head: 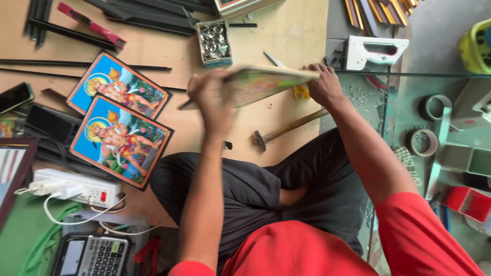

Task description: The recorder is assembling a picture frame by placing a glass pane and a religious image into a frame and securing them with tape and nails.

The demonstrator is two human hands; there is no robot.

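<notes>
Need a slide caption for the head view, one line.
Seated person's left hand and right hand hold a flat picture board tilted above a hammer and two colourful prints.

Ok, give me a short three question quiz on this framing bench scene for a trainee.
1. True or false: both hands hold the same picture board above the floor.
2. Which tool lies just beneath that board? A) hammer B) saw C) paintbrush
3. How many finished blue prints lie flat to the person's left, and do they touch?

Key
1. True: the left hand grips its near end and the right hand its far end; it is tilted, nearly edge on.
2. A, the hammer with a wooden handle.
3. Two: the upper print and the lower print; their corners overlap.
</notes>
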